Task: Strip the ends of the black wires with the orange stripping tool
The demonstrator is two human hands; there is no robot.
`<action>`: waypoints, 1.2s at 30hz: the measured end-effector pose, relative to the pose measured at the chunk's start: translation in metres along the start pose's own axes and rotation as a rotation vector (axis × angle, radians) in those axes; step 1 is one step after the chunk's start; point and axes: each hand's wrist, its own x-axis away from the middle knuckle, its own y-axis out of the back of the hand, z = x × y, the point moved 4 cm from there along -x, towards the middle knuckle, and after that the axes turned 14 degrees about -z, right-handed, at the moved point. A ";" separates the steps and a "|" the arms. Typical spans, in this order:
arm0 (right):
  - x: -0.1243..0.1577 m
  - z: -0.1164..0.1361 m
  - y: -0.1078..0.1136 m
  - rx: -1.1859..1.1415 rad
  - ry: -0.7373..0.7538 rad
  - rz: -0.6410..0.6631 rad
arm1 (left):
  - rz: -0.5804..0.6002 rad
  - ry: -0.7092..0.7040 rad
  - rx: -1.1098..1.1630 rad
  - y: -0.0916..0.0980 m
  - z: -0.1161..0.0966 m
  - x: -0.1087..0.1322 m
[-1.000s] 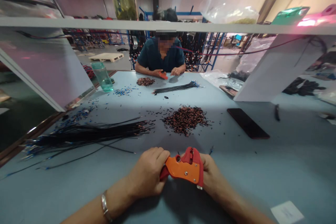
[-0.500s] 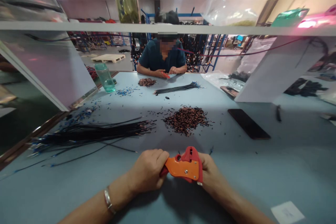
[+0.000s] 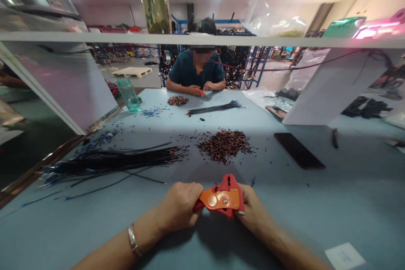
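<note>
An orange and red hand tool (image 3: pixel 223 197) sits between both my hands low over the blue table (image 3: pixel 332 202). My left hand (image 3: pixel 179 206) is closed round its left end. My right hand (image 3: pixel 255 211) grips its right side from behind. Just beyond the tool lies a heap of small copper-and-black wire pieces (image 3: pixel 225 145). A long bundle of black wires (image 3: pixel 110 162) stretches across the table to the left of it.
A dark phone (image 3: pixel 299 150) lies flat at the right. A white paper slip (image 3: pixel 344 256) is near the front right. A green water bottle (image 3: pixel 129 95) stands far left. A person in a dark shirt (image 3: pixel 196 71) works opposite with another wire bundle (image 3: pixel 215 107). A shelf (image 3: pixel 202 40) spans overhead.
The tool has tipped so its orange face lies flatter and lower between my hands. Both hands keep their hold. The view has shifted slightly.
</note>
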 end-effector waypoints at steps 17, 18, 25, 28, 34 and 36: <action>-0.020 -0.001 0.053 0.609 0.511 -0.257 | 0.402 1.139 1.684 -0.001 0.016 -0.004; -0.020 -0.001 0.052 0.633 0.526 -0.232 | 0.398 1.157 1.743 -0.003 0.016 -0.001; -0.012 0.000 0.040 0.726 0.592 0.033 | 0.391 1.243 1.893 -0.010 0.021 0.002; -0.012 -0.005 0.036 0.841 0.631 0.057 | 0.407 1.251 1.888 -0.011 0.021 0.003; -0.018 -0.003 0.052 0.800 0.633 -0.335 | 0.432 1.249 1.841 -0.012 0.021 0.004; -0.016 0.000 0.050 0.742 0.622 -0.303 | 0.417 1.255 1.821 -0.011 0.022 0.003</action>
